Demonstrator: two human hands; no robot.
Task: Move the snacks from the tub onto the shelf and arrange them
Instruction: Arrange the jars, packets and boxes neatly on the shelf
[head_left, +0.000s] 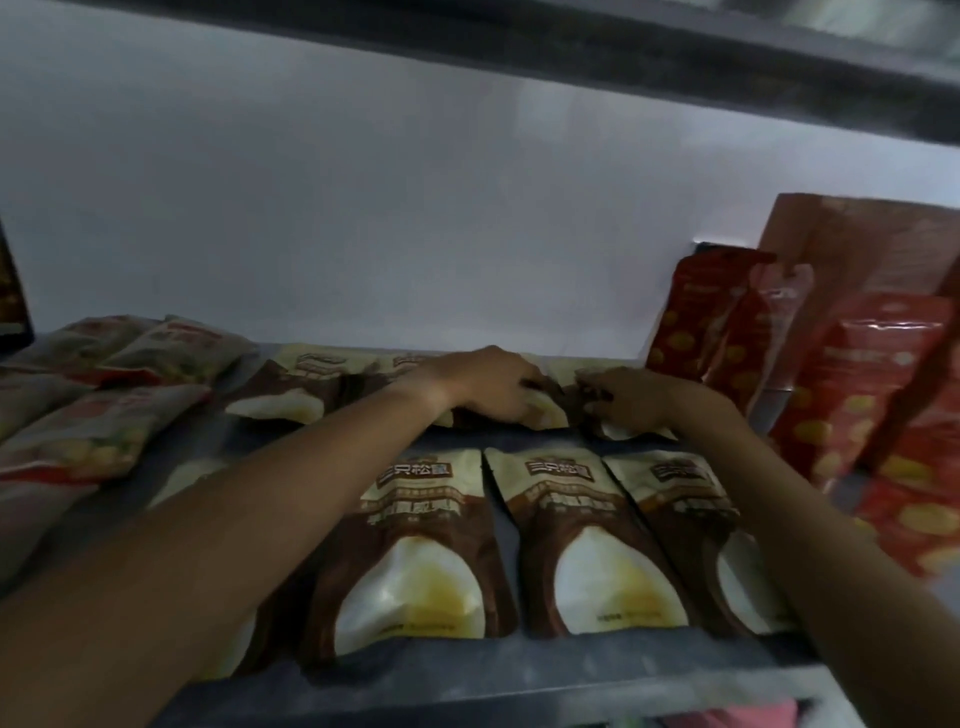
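Observation:
Brown-and-cream snack pouches lie flat on the grey shelf (467, 686) in two rows. The front row (587, 545) holds three visible pouches side by side. Both my arms reach over them to the back row (291, 389). My left hand (488, 382) lies with curled fingers on a back-row pouch (545, 410), gripping its edge. My right hand (636, 397) pinches the neighbouring back-row pouch (623, 431) just to the right. The two hands are almost touching. The tub is not in view.
Pale red-trimmed snack bags (98, 415) lie stacked at the left of the shelf. Red pouches (727, 332) and larger red bags (872, 395) lean upright at the right. A white back wall and the upper shelf's dark edge (623, 57) close the space above.

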